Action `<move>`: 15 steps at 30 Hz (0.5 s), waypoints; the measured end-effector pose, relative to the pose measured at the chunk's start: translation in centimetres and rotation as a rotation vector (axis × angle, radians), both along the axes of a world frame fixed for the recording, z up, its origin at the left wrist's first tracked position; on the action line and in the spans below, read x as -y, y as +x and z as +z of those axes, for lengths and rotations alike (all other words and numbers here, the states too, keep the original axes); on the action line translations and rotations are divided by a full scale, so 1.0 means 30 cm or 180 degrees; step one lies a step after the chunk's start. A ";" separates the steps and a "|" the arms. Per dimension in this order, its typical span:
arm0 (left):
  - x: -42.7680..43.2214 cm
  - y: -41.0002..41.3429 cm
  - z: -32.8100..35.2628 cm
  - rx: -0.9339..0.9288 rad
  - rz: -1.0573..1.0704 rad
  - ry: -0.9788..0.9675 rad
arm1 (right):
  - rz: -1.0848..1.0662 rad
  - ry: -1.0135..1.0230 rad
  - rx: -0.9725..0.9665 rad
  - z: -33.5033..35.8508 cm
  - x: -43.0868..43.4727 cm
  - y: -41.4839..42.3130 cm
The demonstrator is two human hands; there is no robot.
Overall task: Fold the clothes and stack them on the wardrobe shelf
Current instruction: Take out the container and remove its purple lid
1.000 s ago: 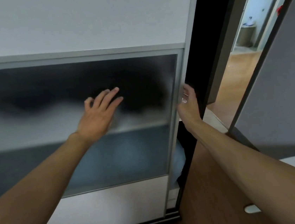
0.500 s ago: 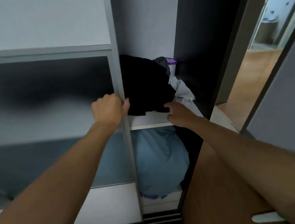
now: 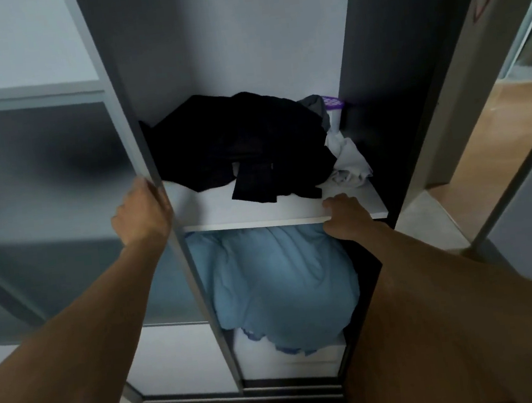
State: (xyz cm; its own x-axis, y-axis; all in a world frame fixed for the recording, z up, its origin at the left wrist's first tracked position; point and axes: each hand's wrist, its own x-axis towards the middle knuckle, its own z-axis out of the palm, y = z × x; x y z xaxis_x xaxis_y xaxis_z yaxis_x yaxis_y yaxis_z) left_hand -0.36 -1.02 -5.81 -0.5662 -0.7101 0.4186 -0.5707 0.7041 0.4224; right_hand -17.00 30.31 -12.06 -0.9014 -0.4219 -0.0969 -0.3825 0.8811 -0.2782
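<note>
**Wardrobe open, unfolded clothes on the shelf, both hands at the opening**

Hidden / unclear:
- left hand (image 3: 142,215): fingers wrapped round the grey metal edge of the frosted sliding wardrobe door (image 3: 200,291); the tips are behind the frame.
- right hand (image 3: 342,217): in front of the white shelf board (image 3: 242,207) at its front edge, fingers curled, tips out of sight. Cannot tell if they actually grip the edge.
- heap of black clothes (image 3: 238,144): crumpled on the shelf, its left end behind the door frame. Too dark to separate the pieces, possibly two or more.
- grey garment (image 3: 314,103): only a corner shows behind the black heap.
- purple perforated cap on a white body (image 3: 333,102): back right corner, mostly covered; can't identify it.
- light blue padded bundle (image 3: 276,273): fills the space under the shelf, its left side behind the door.
- both forearms are cut off by the bottom edge.

Counts:
- 2 hands
- 1 shelf
- 1 black heap
- 1 grey piece
- 1 crumpled white garment (image 3: 349,162), touching the heap's right side
- 1 blue bundle
</note>
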 end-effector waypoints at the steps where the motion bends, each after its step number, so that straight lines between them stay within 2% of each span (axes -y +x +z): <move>1: 0.002 0.011 -0.004 -0.0016 0.0054 0.0139 | -0.0003 0.0006 0.0010 -0.001 0.000 -0.004; 6: -0.025 0.035 -0.049 -0.0068 0.0217 0.0841 | 0.0146 0.0075 0.0130 0.006 -0.015 -0.020; 12: -0.125 -0.048 -0.164 0.0338 0.0332 0.1927 | 0.0287 -0.0088 0.0320 0.028 -0.038 -0.052; 15: -0.252 -0.155 -0.180 -0.0270 -0.0343 0.2229 | 0.0184 -0.0622 0.0598 0.055 -0.038 -0.102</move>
